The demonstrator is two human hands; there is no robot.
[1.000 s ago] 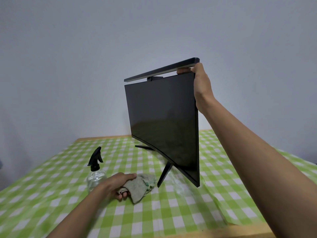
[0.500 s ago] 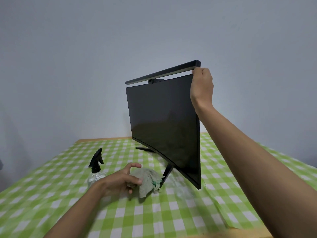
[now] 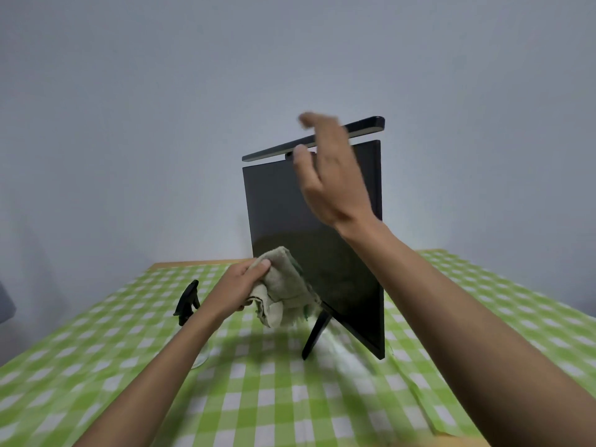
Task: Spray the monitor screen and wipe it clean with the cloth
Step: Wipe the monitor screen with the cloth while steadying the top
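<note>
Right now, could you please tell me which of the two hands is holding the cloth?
The left hand grips the cloth, low beside the monitor; the right hand is raised, open and empty.

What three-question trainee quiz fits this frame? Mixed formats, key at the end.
1. True or false: the left hand grips the cloth.
2. Fill in: the right hand, raised in front of the monitor, is ___ (open/shut).
3. The spray bottle is: A) in the right hand; B) upright on the checked tablecloth; C) lying on its side.
Key: 1 true; 2 open; 3 B.
</note>
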